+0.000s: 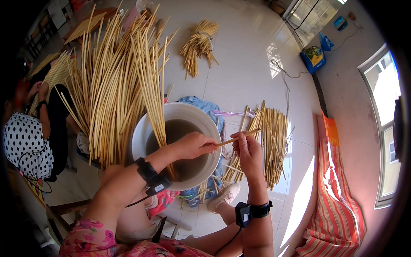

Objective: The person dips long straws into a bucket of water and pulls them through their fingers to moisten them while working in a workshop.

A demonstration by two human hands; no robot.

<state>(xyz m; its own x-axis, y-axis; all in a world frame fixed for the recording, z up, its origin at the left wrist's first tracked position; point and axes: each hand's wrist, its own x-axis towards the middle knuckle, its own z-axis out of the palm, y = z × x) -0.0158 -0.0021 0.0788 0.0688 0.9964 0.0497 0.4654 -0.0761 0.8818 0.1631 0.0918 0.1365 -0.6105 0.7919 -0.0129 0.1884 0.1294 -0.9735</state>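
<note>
My left hand (pixel 198 144) pinches one end of a short tan straw-like stalk (pixel 229 141) over the rim of a white bucket (pixel 141 171) of cloudy water (pixel 173 130). My right hand (pixel 248 156) grips the same stalk farther to the right, its thumb raised along it. Long stalks (pixel 152 98) stand leaning in the bucket, partly hidden by my left arm. A large sheaf of long stalks (pixel 107 107) lies left of the bucket. A loose pile of stalks (pixel 272 141) is on the tiles to the right.
Another person (pixel 28 141) works with stalks at the left. A tied bundle (pixel 197 47) lies at the back. Blue cloth (pixel 197 105) is under the bucket. A striped orange cloth (pixel 332 210), a cable (pixel 287 90) and a blue bag (pixel 312 58) are along the right wall.
</note>
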